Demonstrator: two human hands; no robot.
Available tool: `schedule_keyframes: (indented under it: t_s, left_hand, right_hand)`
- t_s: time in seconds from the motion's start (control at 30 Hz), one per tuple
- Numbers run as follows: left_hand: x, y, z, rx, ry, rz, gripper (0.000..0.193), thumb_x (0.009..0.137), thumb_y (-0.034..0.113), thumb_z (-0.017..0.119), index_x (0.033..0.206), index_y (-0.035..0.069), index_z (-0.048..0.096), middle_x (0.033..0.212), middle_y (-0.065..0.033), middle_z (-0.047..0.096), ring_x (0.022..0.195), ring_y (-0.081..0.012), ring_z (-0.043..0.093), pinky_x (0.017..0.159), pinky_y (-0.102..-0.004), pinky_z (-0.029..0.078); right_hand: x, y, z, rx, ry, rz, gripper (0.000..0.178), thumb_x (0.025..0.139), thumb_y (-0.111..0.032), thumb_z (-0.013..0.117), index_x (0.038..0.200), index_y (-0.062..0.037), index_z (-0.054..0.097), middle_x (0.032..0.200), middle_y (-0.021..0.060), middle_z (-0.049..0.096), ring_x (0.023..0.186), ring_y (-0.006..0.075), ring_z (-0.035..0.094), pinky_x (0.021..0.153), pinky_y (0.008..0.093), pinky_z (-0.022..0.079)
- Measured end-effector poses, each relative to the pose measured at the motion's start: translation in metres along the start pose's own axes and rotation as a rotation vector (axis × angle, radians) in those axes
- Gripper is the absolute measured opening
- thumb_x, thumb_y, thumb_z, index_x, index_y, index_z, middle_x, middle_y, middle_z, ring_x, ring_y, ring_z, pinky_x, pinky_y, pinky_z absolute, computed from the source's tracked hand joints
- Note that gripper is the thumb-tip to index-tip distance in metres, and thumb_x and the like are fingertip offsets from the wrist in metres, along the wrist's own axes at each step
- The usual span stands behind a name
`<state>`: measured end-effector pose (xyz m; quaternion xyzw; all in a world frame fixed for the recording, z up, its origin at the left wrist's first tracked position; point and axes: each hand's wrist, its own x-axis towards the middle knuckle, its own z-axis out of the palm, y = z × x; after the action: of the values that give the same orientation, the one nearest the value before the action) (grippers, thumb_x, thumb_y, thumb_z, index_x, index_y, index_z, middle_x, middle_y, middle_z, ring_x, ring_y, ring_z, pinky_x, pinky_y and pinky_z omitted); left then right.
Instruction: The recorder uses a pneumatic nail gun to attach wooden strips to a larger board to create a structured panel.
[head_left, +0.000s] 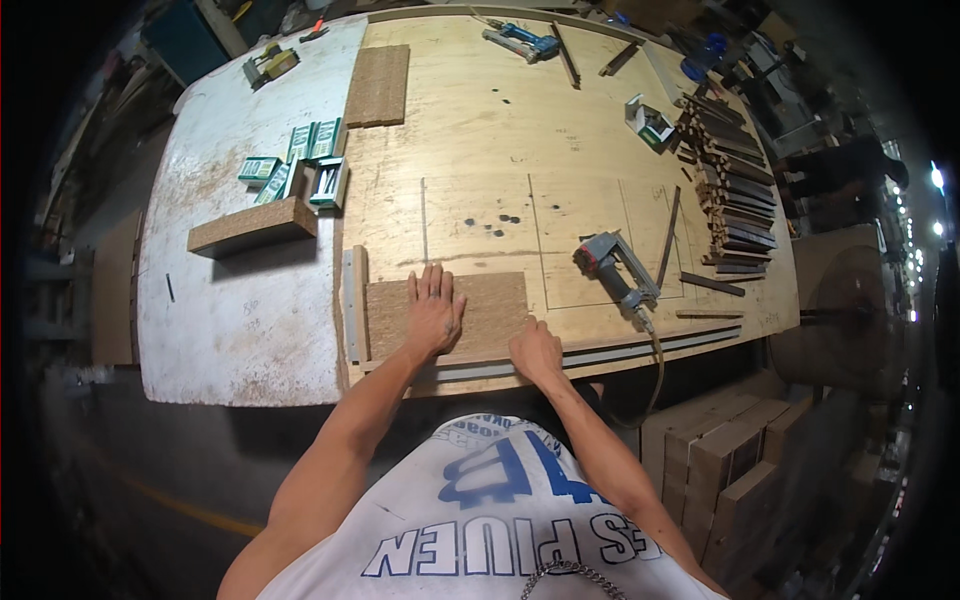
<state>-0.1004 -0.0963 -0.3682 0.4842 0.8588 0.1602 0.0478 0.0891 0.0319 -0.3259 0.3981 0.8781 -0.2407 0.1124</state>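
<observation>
- My left hand (434, 318) lies palm down on the brown board (492, 308), fingers extended and slightly spread, gripping nothing. I judge flat pressure best here: it should steady the board without tipping an edge.
- My right hand (537, 350) is curled at the board's near right corner. I cannot tell whether its fingers pinch the edge or merely rest against it.
- The board lies flat on the worktable (480, 225), near my body, between the upright wooden strip (361, 305) on its left and my right hand. The long grey rail (600, 356) runs along the table's front edge, just nearer me.
- To seat it well, I would push leftward from the corner, squarely along the edge, so the board doesn't twist under my left palm.
- I cannot tell whether the left edge touches the strip or a thin gap remains, so I'd check both ends of that side. My left forearm hides part of the near edge.
- My right fingertips should stay clear of any place where board and rail could pinch.
- The nail gun (607, 262) rests to the right, apart from my hands; its hose (657, 375) hangs over the front edge and could snag my forearm.
</observation>
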Motion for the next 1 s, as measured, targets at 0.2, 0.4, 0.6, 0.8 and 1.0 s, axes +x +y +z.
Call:
schedule_keyframes:
  t_s: [0.2,0.4,0.6,0.8,1.0]
  left_hand:
    - [-0.001,-0.001,-0.004,0.042,-0.036,-0.034,0.056,0.106,0.033,0.037,0.145,-0.006,0.042,0.155,-0.0225,0.038,0.149,-0.0366,0.027,0.124,-0.0567,0.011]
    - [0.001,-0.001,-0.009,0.063,-0.096,-0.103,0.055,0.106,0.033,0.035,0.146,-0.004,0.041,0.156,-0.0193,0.039,0.151,-0.0337,0.025,0.125,-0.0552,0.010]
    - [0.004,0.003,-0.009,-0.029,0.016,-0.065,0.044,0.104,0.028,0.043,0.134,-0.004,0.049,0.151,-0.0197,0.043,0.147,-0.0356,0.031,0.122,-0.0568,0.015]
    - [0.028,0.017,0.005,-0.096,0.107,-0.268,0.031,0.102,0.026,0.050,0.114,-0.003,0.052,0.136,-0.0188,0.047,0.135,-0.0342,0.040,0.113,-0.0586,0.022]
    - [0.032,0.025,0.014,-0.046,0.077,-0.278,0.035,0.103,0.027,0.046,0.116,-0.003,0.059,0.141,-0.0196,0.047,0.141,-0.0324,0.036,0.117,-0.0596,0.019]
  right_hand:
    - [0.029,-0.074,-0.073,0.063,0.352,-0.180,0.073,0.104,-0.041,0.049,0.155,0.0056,0.027,0.152,0.0329,0.036,0.144,0.0435,0.036,0.114,0.0711,0.015]
    - [0.086,-0.101,-0.051,0.091,0.697,-0.470,0.071,0.106,-0.041,0.043,0.157,0.0047,0.024,0.163,0.0290,0.021,0.152,0.0404,0.021,0.117,0.0677,0.010]
    - [0.102,-0.064,0.022,-0.255,0.343,-0.297,0.067,0.105,-0.044,0.040,0.156,-0.0024,0.034,0.163,0.0218,0.029,0.153,0.0319,0.024,0.120,0.0623,0.012]
    - [0.108,-0.061,0.026,-0.201,0.345,-0.338,0.065,0.105,-0.043,0.040,0.156,-0.0023,0.035,0.162,0.0216,0.031,0.152,0.0326,0.026,0.120,0.0612,0.011]
    - [0.104,-0.057,0.017,-0.209,0.313,-0.293,0.061,0.105,-0.038,0.039,0.154,-0.0006,0.036,0.160,0.0229,0.034,0.149,0.0340,0.030,0.121,0.0595,0.013]
